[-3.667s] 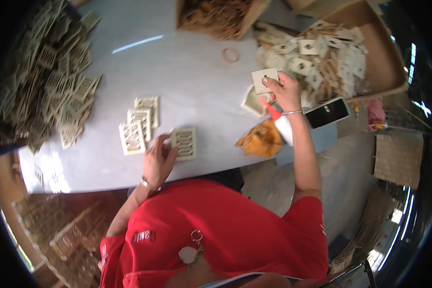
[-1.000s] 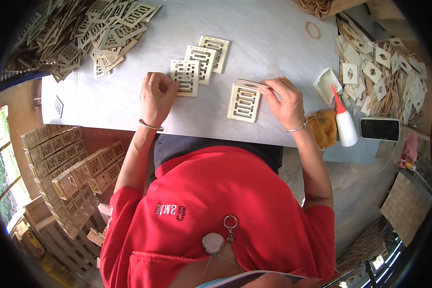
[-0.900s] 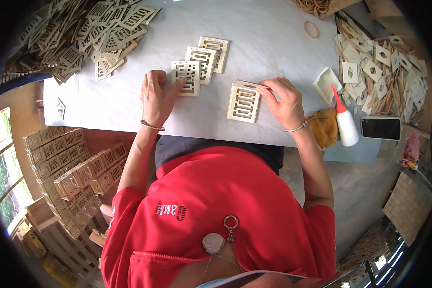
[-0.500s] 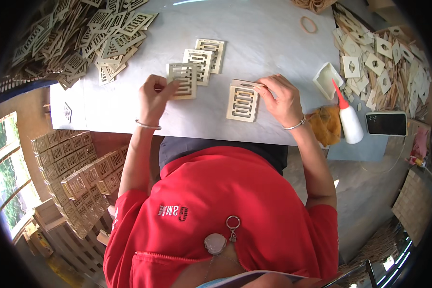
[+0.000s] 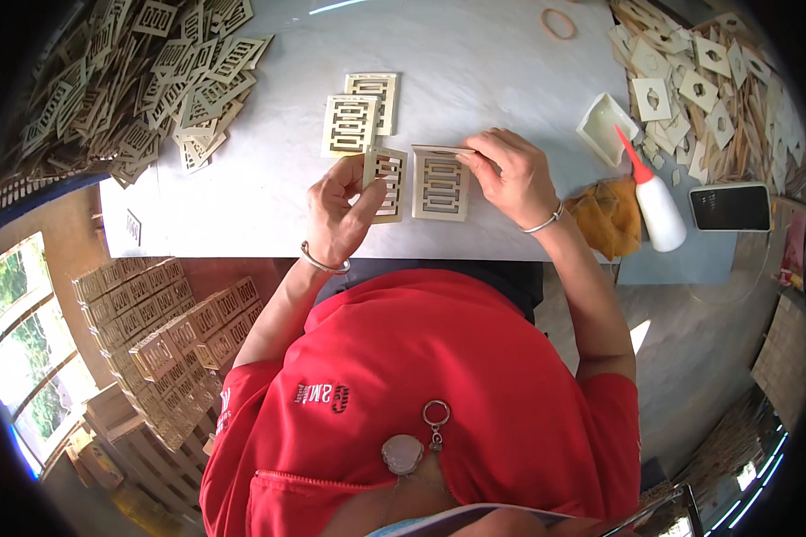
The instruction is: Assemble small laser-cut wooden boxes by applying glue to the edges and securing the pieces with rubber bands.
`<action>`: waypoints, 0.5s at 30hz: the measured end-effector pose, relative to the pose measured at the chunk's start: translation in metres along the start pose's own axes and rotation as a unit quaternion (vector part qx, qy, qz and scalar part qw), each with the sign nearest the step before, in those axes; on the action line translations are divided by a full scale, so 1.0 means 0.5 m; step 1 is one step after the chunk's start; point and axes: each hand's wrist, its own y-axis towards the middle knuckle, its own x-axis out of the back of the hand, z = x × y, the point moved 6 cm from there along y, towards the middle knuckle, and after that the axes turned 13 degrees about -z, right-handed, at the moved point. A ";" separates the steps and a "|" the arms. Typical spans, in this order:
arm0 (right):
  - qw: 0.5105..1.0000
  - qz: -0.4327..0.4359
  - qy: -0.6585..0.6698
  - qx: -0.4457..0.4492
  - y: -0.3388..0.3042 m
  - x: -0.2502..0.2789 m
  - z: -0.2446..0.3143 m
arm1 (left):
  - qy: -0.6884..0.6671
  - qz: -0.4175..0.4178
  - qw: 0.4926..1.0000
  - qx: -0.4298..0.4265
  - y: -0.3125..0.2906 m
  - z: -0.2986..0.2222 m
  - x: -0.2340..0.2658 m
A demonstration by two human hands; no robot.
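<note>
Slotted panel (image 5: pixel 391 182), grey tabletop (image 5: pixel 484 80), bright window (image 5: pixel 27 362)

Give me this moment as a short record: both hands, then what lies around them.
Left hand: holds a tilted slotted panel
Right hand: pinches a thin piece, edge up, at the far end of a second slotted panel lying flat
Beyond the left hand: two overlapping slotted panels
Right side: white tray, red-nozzled white bottle, orange cloth, phone, heap of holed squares
Far left: heap of slotted panels
</note>
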 end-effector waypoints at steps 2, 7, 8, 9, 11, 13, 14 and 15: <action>1.000 -0.003 0.000 -0.004 0.000 0.001 -0.001 | 0.004 -0.007 1.000 -0.015 -0.001 -0.011 -0.013; 1.000 -0.014 0.005 0.000 -0.002 -0.002 -0.003 | 0.021 -0.003 0.999 -0.038 -0.007 -0.002 -0.030; 1.000 -0.016 0.008 0.003 -0.002 -0.002 -0.003 | 0.026 -0.005 0.999 -0.043 -0.008 -0.004 -0.033; 1.000 -0.017 0.011 0.005 -0.003 -0.001 -0.002 | 0.027 -0.003 0.999 -0.043 -0.009 -0.006 -0.036; 1.000 -0.020 0.013 0.005 -0.002 0.000 -0.001 | 0.023 -0.010 0.999 -0.044 -0.011 -0.013 -0.041; 1.000 -0.023 0.016 0.006 -0.003 0.000 -0.002 | 0.032 -0.010 0.998 -0.060 -0.011 -0.021 -0.047; 0.999 -0.024 0.019 0.009 -0.005 -0.001 -0.003 | 0.039 -0.010 0.996 -0.076 -0.010 -0.027 -0.049; 0.999 -0.026 0.021 0.011 -0.006 0.000 -0.004 | 0.040 -0.009 0.996 -0.077 -0.010 -0.031 -0.050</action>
